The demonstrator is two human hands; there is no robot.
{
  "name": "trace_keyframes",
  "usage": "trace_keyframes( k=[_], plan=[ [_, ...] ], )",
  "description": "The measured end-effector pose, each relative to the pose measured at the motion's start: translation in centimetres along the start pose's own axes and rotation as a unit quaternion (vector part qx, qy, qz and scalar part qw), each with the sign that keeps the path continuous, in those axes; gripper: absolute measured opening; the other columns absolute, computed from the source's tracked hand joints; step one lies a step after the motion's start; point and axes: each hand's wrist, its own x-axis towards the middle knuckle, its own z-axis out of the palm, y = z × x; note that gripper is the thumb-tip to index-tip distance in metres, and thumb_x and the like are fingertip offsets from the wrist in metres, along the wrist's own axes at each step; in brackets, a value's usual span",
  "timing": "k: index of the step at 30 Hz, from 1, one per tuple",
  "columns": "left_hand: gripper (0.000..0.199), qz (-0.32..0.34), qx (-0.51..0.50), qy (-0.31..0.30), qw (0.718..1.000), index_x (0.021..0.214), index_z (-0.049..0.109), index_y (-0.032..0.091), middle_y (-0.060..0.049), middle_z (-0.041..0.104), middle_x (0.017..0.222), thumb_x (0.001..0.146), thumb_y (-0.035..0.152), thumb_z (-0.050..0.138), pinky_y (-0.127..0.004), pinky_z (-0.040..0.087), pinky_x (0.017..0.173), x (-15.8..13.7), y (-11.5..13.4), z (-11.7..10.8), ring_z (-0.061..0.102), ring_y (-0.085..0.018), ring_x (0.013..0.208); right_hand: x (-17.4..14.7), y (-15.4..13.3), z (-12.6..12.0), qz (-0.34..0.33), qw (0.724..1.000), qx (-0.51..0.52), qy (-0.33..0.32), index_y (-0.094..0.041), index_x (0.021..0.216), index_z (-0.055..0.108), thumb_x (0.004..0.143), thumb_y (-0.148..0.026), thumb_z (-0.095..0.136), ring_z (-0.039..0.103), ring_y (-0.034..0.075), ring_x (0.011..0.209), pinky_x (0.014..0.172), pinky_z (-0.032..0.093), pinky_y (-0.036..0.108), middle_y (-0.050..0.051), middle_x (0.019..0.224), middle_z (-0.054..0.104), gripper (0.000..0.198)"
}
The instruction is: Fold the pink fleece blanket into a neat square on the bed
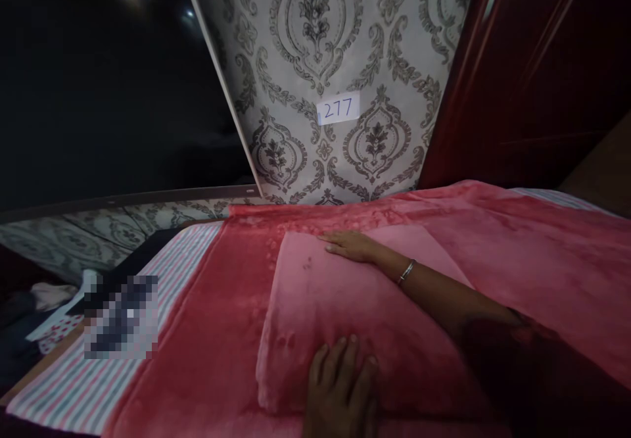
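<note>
A plush red-pink blanket (211,306) is spread over the bed. On top of it lies a lighter pink folded section (335,293), with its rounded edge to the left. My right hand (350,246) rests palm down near the far edge of this section, fingers stretched to the left, a silver bangle on the wrist. Closer to me, my left hand (340,385) is laid on the near part of the fold with its fingers spread and pointing away. Neither hand grips anything visible.
A striped sheet (192,247) shows at the bed's left side, with a pixelated patch over it. Behind stand a large dark screen (123,96), a patterned wall with a paper label "277" (338,108) and a dark red glossy panel (517,83). Clothes (54,296) lie at far left.
</note>
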Motion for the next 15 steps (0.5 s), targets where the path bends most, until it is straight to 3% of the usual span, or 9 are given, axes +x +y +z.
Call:
trace_keyframes(
  k=[4,9,13,15],
  plan=[
    [0.030,-0.005,-0.003,-0.001,1.000,0.119,0.071,0.024,-0.007,0.075,0.126,0.093,0.028,0.058,-0.042,0.038,0.110,-0.2,-0.1,0.1,0.063,-0.024,0.122,-0.2,0.1,0.3,0.000,1.000,0.006,0.016,-0.028,0.158,0.043,0.103,-0.064,0.035,0.039,0.029,0.149,0.123,0.027,0.052,0.008,0.160,0.044,0.067],
    [0.039,-0.018,-0.007,-0.044,0.999,0.127,0.067,0.026,-0.007,0.071,0.133,0.089,0.023,0.061,-0.044,0.037,0.111,0.1,0.0,-0.7,0.061,-0.025,0.125,-0.4,-0.3,0.1,0.000,1.000,0.012,0.029,-0.028,0.157,0.046,0.103,-0.060,0.038,0.042,0.028,0.148,0.123,0.030,0.050,0.007,0.159,0.047,0.063],
    [0.044,-0.004,-0.007,-0.058,0.998,0.133,0.064,0.024,-0.007,0.067,0.140,0.090,0.016,0.056,-0.046,0.033,0.115,0.4,0.2,-1.1,0.056,-0.025,0.131,-0.3,-1.2,-0.7,0.012,1.000,-0.002,0.023,-0.022,0.158,0.044,0.103,-0.056,0.040,0.043,0.027,0.147,0.122,0.032,0.045,0.009,0.159,0.047,0.065],
    [0.045,0.004,0.002,-0.068,0.998,0.133,0.064,0.023,-0.007,0.066,0.141,0.090,0.015,0.056,-0.047,0.033,0.115,0.5,0.2,-1.4,0.055,-0.026,0.133,-0.4,-2.0,-1.4,0.032,0.999,-0.016,0.021,-0.024,0.158,0.043,0.103,-0.055,0.041,0.040,0.028,0.148,0.123,0.030,0.047,0.008,0.161,0.044,0.063]
  ],
)
